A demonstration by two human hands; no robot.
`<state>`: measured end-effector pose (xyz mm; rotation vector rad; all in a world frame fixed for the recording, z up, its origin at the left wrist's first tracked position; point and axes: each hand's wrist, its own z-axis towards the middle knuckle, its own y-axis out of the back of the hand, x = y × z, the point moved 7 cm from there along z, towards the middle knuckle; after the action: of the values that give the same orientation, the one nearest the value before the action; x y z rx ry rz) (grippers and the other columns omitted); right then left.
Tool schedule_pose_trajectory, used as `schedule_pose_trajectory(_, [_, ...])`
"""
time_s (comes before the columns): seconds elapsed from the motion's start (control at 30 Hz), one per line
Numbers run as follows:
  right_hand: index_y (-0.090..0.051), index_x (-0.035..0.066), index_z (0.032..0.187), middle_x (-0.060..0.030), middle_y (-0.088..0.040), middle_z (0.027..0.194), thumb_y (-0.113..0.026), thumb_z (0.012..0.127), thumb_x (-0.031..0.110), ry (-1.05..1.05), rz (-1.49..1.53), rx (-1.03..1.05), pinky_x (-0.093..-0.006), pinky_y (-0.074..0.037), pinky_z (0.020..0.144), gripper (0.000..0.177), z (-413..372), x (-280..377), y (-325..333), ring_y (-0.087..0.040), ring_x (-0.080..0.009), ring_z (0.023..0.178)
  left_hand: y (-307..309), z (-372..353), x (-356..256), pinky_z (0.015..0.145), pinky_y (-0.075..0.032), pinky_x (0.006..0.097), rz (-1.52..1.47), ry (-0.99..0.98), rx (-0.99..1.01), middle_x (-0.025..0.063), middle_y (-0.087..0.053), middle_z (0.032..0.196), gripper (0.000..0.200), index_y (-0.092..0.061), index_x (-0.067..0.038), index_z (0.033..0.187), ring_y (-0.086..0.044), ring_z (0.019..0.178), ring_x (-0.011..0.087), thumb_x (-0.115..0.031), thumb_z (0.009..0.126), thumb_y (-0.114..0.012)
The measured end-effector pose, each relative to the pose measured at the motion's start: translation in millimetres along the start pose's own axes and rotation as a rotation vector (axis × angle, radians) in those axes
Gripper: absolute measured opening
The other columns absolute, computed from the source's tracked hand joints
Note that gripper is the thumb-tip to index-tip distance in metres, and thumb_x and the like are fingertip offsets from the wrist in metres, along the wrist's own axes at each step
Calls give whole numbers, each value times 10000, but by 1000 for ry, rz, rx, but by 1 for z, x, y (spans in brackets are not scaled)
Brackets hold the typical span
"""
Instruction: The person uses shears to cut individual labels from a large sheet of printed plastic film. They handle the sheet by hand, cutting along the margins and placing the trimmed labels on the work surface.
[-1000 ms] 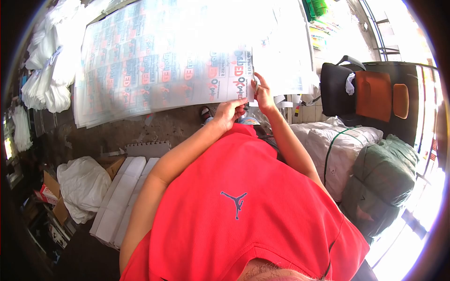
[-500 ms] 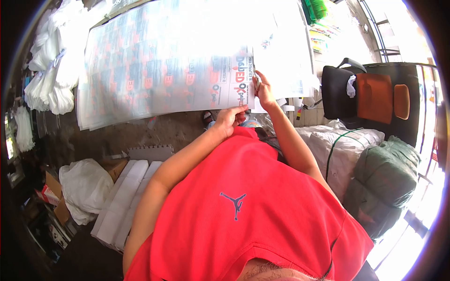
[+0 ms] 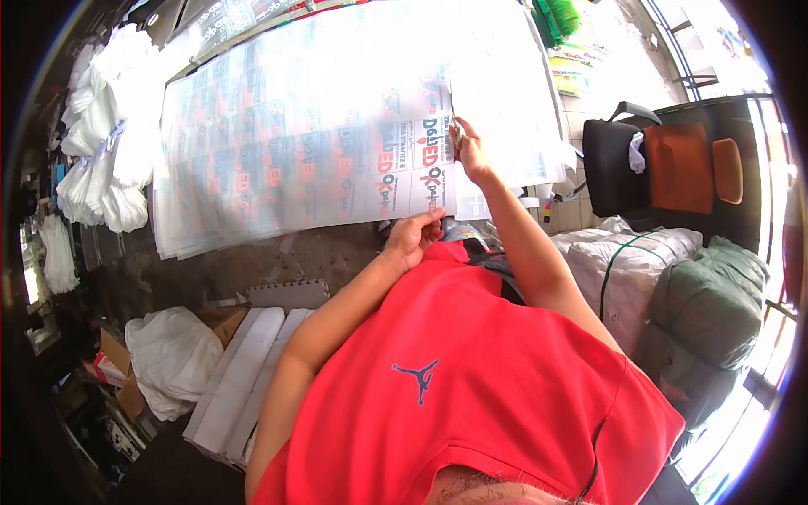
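Observation:
Printed translucent sheets (image 3: 337, 181), marked with repeated red and dark lettering, lie across the bright work surface in front of me. My left hand (image 3: 412, 240) pinches the near edge of the sheets close to their right corner. Further along the right edge of the print is my right hand (image 3: 472, 156), its fingers closed around a small dark object at that edge. Most of that object is hidden by the fingers, and I cannot tell what it is. A plain white sheet (image 3: 505, 172) extends to the right beneath the print.
Bundles of white plastic (image 3: 105, 198) hang at the left. Wrapped bales (image 3: 648, 252) and an orange-and-black chair (image 3: 673, 168) stand at the right. Long white boxes (image 3: 236, 379) and a white sack (image 3: 172, 358) sit at lower left. Green packs (image 3: 557, 18) lie at the far right.
My right hand has moved farther from the near corner along the print's right edge. My left hand stays at the corner. The whole view has shifted slightly.

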<state>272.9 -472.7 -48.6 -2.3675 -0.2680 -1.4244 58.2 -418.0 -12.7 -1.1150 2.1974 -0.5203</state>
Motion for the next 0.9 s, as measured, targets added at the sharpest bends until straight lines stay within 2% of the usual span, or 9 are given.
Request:
schedule_pose_trajectory(0.3, [-351,32,1455,21,-466,689,-509,1001,279,-23,9,46,-263,-373,557,541,23,17,0,-404,-86,581,-2,-8,-5,722,-504,271,-17,-28,-19,-8,-607,712,95,-678,-35,876,-567,658,84,-130,876,-693])
schedule_pose_trajectory(0.37, [-329,34,1452,5,-460,660,-504,976,192,-51,49,46,-277,-383,517,531,23,26,-4,-415,-94,544,-1,-8,-3,725,-504,275,-28,-35,10,-7,-612,712,99,-681,-37,866,-575,665,86,-135,879,-688])
schedule_pose_trajectory(0.4, [-327,26,1451,16,-439,660,-514,977,203,-38,26,56,-276,-381,522,540,25,28,-5,-406,-92,546,-2,-8,-4,725,-504,275,-30,-38,10,-7,-612,712,99,-681,-37,866,-575,665,86,-135,879,-688])
schedule_pose_trajectory(0.53, [-329,25,1450,8,-460,668,-527,980,226,-21,23,88,-279,-379,519,548,36,24,-5,-410,-94,549,-3,-7,-6,729,-504,278,-53,-61,26,-5,-618,708,100,-683,-37,868,-583,669,91,-136,885,-680])
schedule_pose_trajectory(0.6, [-368,42,1444,8,-482,695,-479,1011,249,-23,7,63,-272,-375,558,492,38,21,-6,-419,-97,602,-2,-6,-7,730,-504,279,-63,-76,34,-5,-619,706,99,-684,-36,870,-585,669,92,-134,886,-678])
schedule_pose_trajectory(0.73, [-372,43,1441,8,-491,704,-482,1011,251,-9,-58,30,-277,-377,561,490,37,23,-6,-423,-100,609,-7,-8,-8,717,-507,274,-66,-76,45,1,-620,703,99,-684,-29,876,-586,666,98,-127,887,-675])
schedule_pose_trajectory(0.9, [-383,49,1435,-1,-496,709,-459,1006,202,-22,-22,45,-272,-378,558,461,44,28,-3,-423,-103,592,-7,-10,-7,699,-512,271,-63,-70,26,7,-621,701,101,-681,-18,869,-589,659,108,-119,880,-682])
